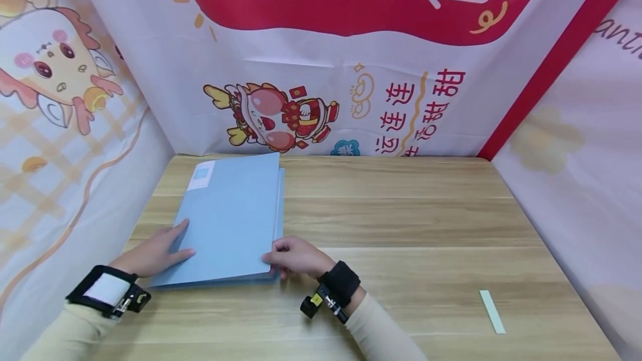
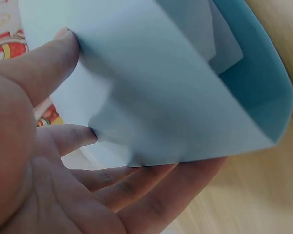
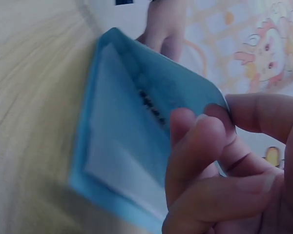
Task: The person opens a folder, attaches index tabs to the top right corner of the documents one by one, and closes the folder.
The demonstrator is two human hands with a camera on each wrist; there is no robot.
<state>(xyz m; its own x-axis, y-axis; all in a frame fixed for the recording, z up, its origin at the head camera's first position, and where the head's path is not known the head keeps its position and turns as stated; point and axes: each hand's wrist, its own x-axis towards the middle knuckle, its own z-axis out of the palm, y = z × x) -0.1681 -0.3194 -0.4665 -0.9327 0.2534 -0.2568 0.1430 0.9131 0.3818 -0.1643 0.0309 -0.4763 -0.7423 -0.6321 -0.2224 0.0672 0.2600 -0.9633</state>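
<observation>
A light blue folder [image 1: 228, 219] lies on the left half of the wooden table [image 1: 401, 227], its far end close to the back wall and its near end toward the person, with a small white label [image 1: 202, 175] at its far left corner. The left hand [image 1: 155, 252] rests on the folder's near left edge with fingers straight, the thumb on top and the other fingers under the cover, as the left wrist view shows. The right hand [image 1: 296, 256] pinches the folder's near right corner, fingers curled around the cover edge; the right wrist view shows the cover lifted slightly, with white sheets and a row of dark binding holes inside. Printed banners [image 1: 321, 54] stand close behind the table and along both sides, boxing it in on three sides; the left banner hangs just beside the folder's left edge. To the right of the folder the tabletop runs open toward the right wall. A narrow white strip [image 1: 492, 311] lies near the front right edge, well apart from both hands.
</observation>
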